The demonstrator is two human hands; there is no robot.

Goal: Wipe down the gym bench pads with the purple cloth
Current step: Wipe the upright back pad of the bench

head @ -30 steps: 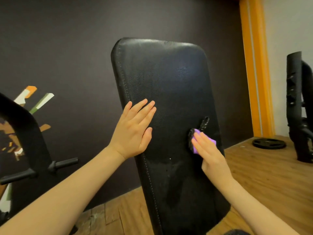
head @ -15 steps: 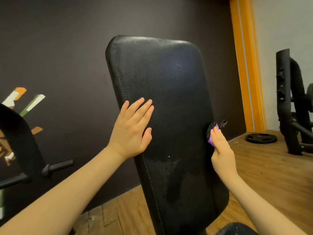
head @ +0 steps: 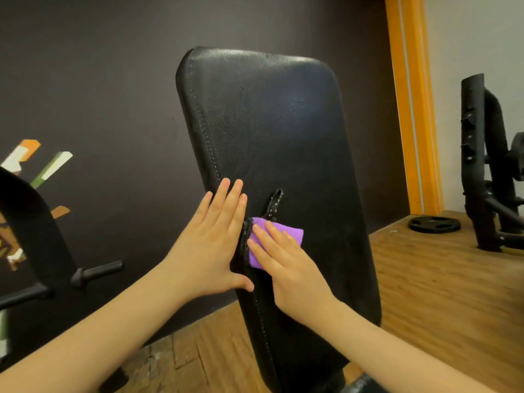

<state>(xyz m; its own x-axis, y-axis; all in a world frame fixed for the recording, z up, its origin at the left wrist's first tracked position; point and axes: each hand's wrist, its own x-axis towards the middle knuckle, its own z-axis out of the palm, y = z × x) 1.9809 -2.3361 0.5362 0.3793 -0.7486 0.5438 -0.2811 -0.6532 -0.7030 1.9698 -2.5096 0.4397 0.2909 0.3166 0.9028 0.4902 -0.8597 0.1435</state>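
Head view: right hand (head: 289, 265) presses the purple cloth (head: 279, 236) flat-fingered on the upright back pad (head: 269, 123), mid-height; left hand (head: 209, 245) braces, fingers straight. Judgement: wiping underway; upper pad and other pads likely remain.

Wooden floor (head: 442, 293) carries the bench pad (head: 272, 131) and weight plate (head: 433, 224).

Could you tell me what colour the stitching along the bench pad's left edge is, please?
Light grey or white stitching against the black bench pad, seen in the head view.

Bench pad (head: 272, 131): black grained leather, slight sheen. Floor (head: 442, 293): wood planks.
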